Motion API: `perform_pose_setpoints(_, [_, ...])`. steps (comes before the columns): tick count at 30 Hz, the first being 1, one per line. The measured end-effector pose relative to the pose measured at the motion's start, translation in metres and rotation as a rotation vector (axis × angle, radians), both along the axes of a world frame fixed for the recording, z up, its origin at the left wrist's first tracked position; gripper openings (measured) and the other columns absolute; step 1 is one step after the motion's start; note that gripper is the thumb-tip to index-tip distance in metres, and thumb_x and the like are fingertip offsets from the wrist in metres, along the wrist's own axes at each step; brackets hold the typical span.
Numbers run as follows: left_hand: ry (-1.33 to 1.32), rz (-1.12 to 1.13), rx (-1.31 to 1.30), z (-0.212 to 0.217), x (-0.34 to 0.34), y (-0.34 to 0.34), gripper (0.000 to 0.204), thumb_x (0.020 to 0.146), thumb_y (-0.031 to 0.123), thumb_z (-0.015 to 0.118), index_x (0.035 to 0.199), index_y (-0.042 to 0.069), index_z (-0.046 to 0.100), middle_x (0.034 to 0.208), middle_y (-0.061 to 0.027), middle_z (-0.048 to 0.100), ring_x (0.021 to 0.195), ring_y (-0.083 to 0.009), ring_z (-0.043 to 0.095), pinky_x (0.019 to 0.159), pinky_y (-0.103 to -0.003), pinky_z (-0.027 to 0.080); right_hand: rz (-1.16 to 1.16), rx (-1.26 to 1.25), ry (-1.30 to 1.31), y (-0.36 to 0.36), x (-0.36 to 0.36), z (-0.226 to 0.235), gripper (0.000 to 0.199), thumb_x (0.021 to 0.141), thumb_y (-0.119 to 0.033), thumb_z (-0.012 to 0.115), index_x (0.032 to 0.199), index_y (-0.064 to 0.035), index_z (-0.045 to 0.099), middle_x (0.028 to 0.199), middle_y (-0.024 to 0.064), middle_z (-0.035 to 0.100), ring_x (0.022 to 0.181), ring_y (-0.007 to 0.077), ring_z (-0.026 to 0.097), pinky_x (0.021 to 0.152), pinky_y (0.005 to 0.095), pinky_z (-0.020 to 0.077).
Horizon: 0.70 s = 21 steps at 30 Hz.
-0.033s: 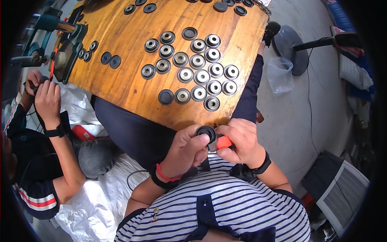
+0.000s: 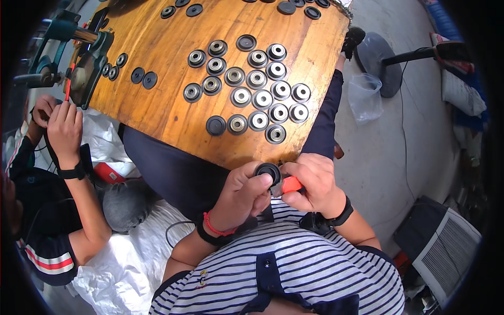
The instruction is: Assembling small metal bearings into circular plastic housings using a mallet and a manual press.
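Observation:
My left hand [image 2: 242, 197] is shut on a black round disc [image 2: 268, 171], held just below the near edge of the wooden table [image 2: 157, 118]. My right hand [image 2: 314, 182] grips a tool with an orange handle [image 2: 291, 185] and its tip is against the disc. The two hands touch above my striped shirt. Several similar black discs with metal centres [image 2: 257, 97] lie in rows on the table just beyond my hands. A few plain black discs [image 2: 143, 77] lie further left.
A green bench machine [image 2: 86, 58] stands at the table's left edge. Another person sits at the left, their hands [image 2: 62, 126] near it. White sacking [image 2: 123, 262] covers the floor at the left. At the right are a fan base [image 2: 375, 60], a plastic bag [image 2: 365, 97] and a white grilled box [image 2: 446, 247].

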<state>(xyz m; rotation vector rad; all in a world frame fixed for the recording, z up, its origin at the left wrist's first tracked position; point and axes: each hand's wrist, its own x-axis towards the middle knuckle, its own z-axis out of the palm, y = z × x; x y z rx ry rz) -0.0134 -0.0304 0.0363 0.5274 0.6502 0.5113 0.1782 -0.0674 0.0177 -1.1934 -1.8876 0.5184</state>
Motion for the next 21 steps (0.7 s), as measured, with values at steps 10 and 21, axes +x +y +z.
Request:
perform_pose_setpoints(10, [-0.047, -0.029, -0.092, 0.007, 0.003, 0.0, 0.025, 0.091, 0.025, 0.055, 0.075, 0.007, 0.048, 0.05, 0.0015, 0.04, 0.039, -0.0076, 0.038, 0.042, -0.024, 0.034, -0.131, -0.161, 0.176, 0.0, 0.015, 0.003, 0.034, 0.084, -0.034, 0.067, 0.09, -0.0013, 0.062, 0.069, 0.0098, 0.057, 0.059, 0.0268, 0.059, 0.054, 0.0324, 0.0468])
perform_pose_setpoints(21, [-0.054, -0.031, -0.054, 0.003, 0.002, -0.001, 0.026, 0.094, 0.027, 0.052, 0.088, 0.002, 0.055, 0.055, 0.0018, 0.044, 0.041, -0.0047, 0.036, 0.04, -0.019, 0.03, 0.04, 0.015, 0.006, 0.001, 0.004, 0.003, 0.046, 0.069, -0.04, 0.075, 0.092, -0.0027, 0.063, 0.067, 0.0061, 0.052, 0.055, 0.0236, 0.056, 0.052, 0.0317, 0.0447])
